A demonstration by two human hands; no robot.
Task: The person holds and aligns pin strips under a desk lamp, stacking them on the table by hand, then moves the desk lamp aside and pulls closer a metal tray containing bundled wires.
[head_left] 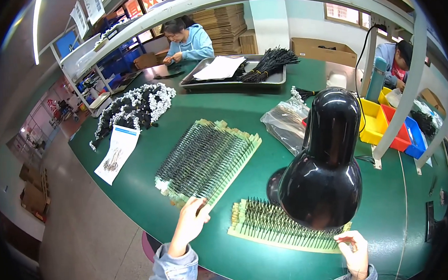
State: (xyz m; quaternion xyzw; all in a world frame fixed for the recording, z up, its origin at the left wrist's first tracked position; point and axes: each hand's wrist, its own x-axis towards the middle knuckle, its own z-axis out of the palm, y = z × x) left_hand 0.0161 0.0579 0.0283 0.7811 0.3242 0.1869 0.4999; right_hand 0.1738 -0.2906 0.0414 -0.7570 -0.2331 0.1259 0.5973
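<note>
Two batches of overlapping light-green taped strips with rows of thin dark parts lie on the green table. My left hand is closed at the near corner of the larger batch of strips, fingers on its edge. Right of it and nearer to me is the smaller batch of strips. At its right end my right hand pinches the strip edge between thumb and fingers. The black lamp head hangs over the smaller batch and hides part of it.
A pile of black-and-white cable pieces and a printed plastic bag lie at the left. Behind stands a metal tray with black cable bundles. Yellow, red and blue bins stand right. Two other people sit beyond the table.
</note>
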